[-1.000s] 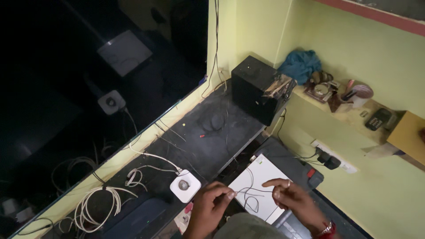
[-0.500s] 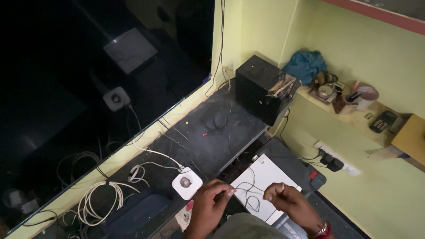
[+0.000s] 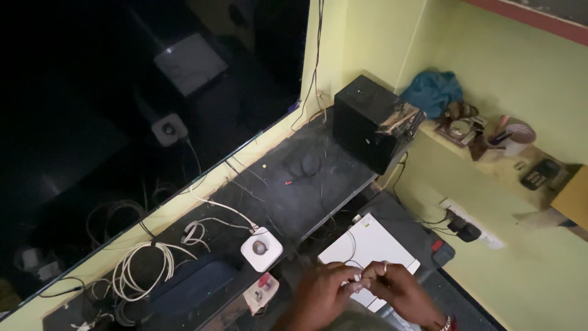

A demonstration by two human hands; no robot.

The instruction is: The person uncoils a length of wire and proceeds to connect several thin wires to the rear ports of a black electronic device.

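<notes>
Left hand [image 3: 321,291] and right hand [image 3: 398,293] meet fingertip to fingertip, both pinching thin dark wire [image 3: 350,248] for fine control. Wire loops over flat white rectangular box [image 3: 367,245] just beyond hands. Square white plastic adapter [image 3: 261,248] left of left hand on dark desk [image 3: 294,196].

Dark bench [image 3: 306,196]: blk box [image 3: 367,122], white puck [image 3: 261,248] (corded), cable coils [image 3: 144,266].

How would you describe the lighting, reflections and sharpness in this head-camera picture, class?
Head view: dim overall; the yellow-green wall is the best lit part, the left half nearly black. The dark glossy pane mirrors the white square device and the cables. The left hand and right hand, low in the frame, are shadowed and slightly soft; the thin wire they pinch is barely visible.
</notes>
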